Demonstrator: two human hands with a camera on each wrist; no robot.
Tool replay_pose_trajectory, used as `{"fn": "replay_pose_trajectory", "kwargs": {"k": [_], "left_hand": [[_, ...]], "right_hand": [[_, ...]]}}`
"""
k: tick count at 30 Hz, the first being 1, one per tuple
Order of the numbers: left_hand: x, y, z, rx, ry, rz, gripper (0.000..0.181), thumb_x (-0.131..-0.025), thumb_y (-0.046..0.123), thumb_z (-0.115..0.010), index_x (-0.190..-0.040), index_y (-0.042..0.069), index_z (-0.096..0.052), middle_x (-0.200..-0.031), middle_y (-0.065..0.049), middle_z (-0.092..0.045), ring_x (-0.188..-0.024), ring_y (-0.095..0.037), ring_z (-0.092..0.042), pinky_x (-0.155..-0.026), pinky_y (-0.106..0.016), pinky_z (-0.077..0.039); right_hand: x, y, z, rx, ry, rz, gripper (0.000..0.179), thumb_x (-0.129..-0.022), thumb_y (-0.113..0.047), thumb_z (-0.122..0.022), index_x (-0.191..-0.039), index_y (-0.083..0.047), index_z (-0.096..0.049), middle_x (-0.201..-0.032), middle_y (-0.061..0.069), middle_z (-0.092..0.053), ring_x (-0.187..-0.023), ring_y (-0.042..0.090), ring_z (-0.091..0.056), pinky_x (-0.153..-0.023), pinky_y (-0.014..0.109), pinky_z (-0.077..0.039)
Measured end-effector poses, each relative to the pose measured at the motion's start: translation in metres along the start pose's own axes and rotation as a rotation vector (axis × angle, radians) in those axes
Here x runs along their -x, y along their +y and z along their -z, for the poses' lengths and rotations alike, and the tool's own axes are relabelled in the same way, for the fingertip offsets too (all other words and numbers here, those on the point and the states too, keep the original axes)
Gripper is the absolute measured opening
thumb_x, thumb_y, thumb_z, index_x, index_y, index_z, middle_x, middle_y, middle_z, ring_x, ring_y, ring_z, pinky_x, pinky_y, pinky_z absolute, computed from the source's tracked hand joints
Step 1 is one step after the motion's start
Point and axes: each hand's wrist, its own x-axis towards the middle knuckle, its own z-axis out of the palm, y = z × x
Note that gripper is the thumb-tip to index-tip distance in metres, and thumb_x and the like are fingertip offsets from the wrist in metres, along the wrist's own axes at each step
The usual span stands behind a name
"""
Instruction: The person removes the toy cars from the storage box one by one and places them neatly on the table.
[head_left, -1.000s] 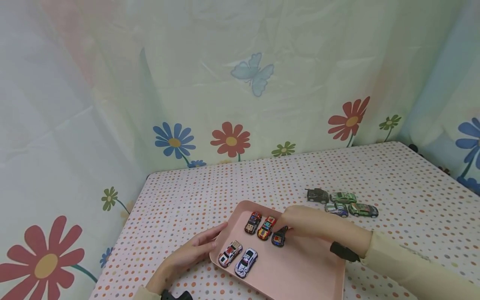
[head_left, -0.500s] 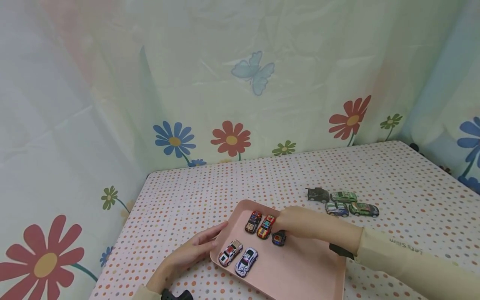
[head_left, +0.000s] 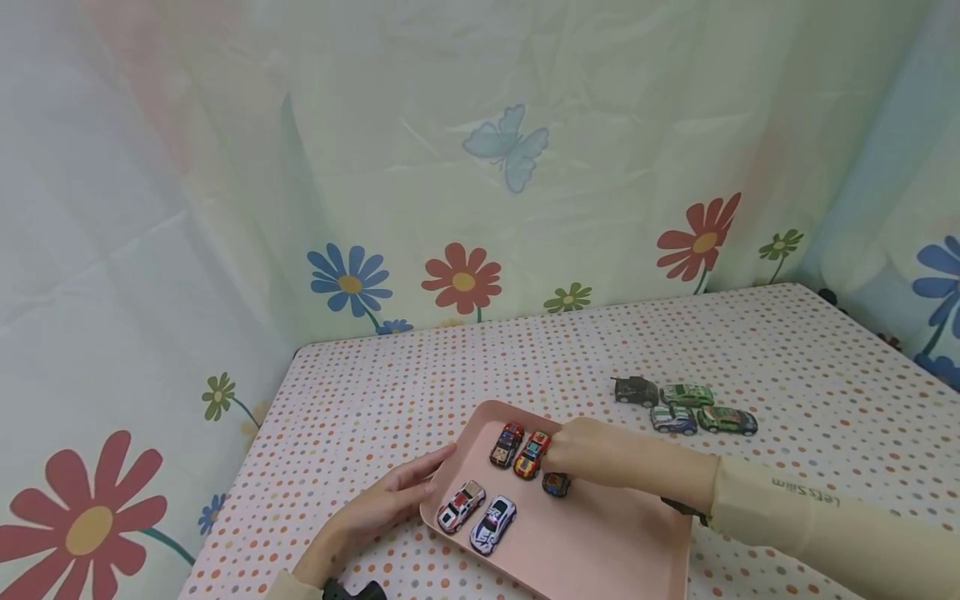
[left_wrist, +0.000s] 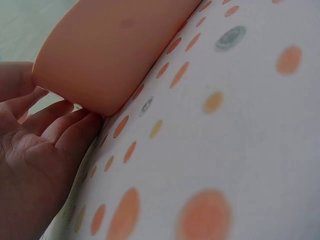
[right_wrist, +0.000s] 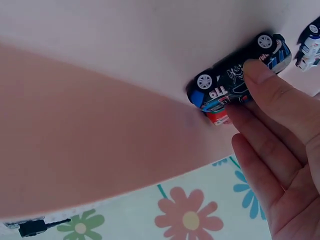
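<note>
My right hand [head_left: 585, 452] is over the tray and pinches a dark toy car [right_wrist: 232, 77] between thumb and fingers; the car shows blue and white markings on its side. In the head view the hand hides part of that car. Right beside it stands a red-and-yellow toy car [head_left: 532, 455], then a dark red-roofed toy car [head_left: 507, 445]. Fingers of my left hand [head_left: 386, 498] lie almost straight against the corner of the pink tray [head_left: 600, 542]. In the left wrist view the fingertips touch the tray's outer wall [left_wrist: 105, 55].
Inside the tray, a white-and-red toy car [head_left: 461, 507] and a white-and-purple toy car [head_left: 493, 524] stand near the left edge. Behind the tray to the right, several toy cars [head_left: 675, 418] are grouped on the dotted tablecloth [head_left: 390, 375]. A flowered curtain [head_left: 600, 167] hangs behind the table.
My right hand has shifted slightly nearer to me with the dark car, now covering more of it in the head view. The left hand and the tray have stayed in place.
</note>
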Motion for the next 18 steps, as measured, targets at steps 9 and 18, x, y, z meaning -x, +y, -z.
{"fn": "replay_pose_trajectory", "kwargs": {"k": [9,18], "left_hand": [[0.001,0.001,-0.001,0.003,-0.006,-0.003,0.052,-0.101,0.013,-0.041,-0.149,0.01,-0.023,-0.154,-0.01,-0.014,-0.136,-0.028,-0.02,-0.106,-0.037,-0.026],[0.001,0.001,-0.001,-0.012,0.001,-0.007,0.052,-0.1,0.012,-0.041,-0.149,0.011,-0.024,-0.154,-0.009,-0.014,-0.136,-0.028,-0.019,-0.106,-0.036,-0.024]], "right_hand": [[0.0,0.002,0.006,-0.258,0.036,-0.031,0.015,-0.069,-0.011,-0.08,-0.078,-0.019,-0.071,-0.069,-0.014,-0.061,-0.06,0.002,-0.055,-0.054,0.019,-0.046],[0.014,0.03,0.036,-0.6,0.131,-0.14,0.021,-0.074,-0.009,-0.078,-0.094,-0.011,-0.073,-0.082,-0.01,-0.067,-0.072,0.001,-0.059,-0.062,0.019,-0.049]]}}
